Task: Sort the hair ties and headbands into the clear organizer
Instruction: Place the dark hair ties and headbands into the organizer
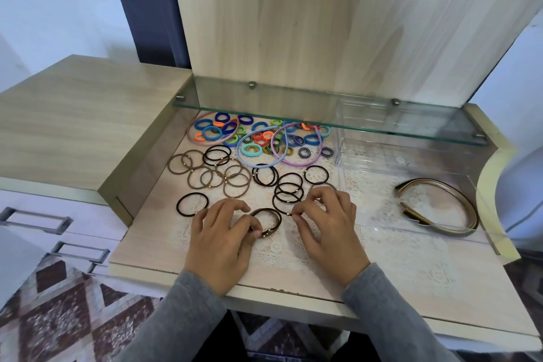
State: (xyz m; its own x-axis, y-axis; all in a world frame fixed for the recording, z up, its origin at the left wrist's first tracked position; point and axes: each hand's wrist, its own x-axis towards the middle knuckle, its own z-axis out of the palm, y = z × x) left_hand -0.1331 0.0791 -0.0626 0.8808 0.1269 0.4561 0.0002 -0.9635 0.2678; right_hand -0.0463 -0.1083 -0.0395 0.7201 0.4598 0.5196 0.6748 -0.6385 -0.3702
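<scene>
Hair ties, gripped: left hand (219, 239) pinches a small bunch of dark brown ties (266, 222) with gold beads between thumb and fingers, low on the lace mat (293, 253), near centre.
Right hand (326, 226): fingers curled tight, thumb and fingertip nipping the near edge of a black tie (286, 204) just right of the bunch.
Close by: more loose black ties (264, 175) lie just beyond both hands, and one sits alone to the left.
Left-centre: cluster of light brown ties (211, 175), overlapping, unsorted.
Far: heap of coloured ties (258, 138), partly under the glass shelf (323, 122), with three pastel headbands (282, 160) (pink, blue, purple) lying over it.
Clear organizer (376, 167): right side of the desk, well apart from both hands.
Done: bronze headbands (440, 206) lie in its large near compartment.
Small far compartments: seen through the glass; I see nothing in them.
Left: every tie on the mat, plus the pastel headbands.
Progress: early, judging by the spread. No ties visible in the organizer yet.
Step in hand: looks like gathering dark ties by colour before carrying them right.
</scene>
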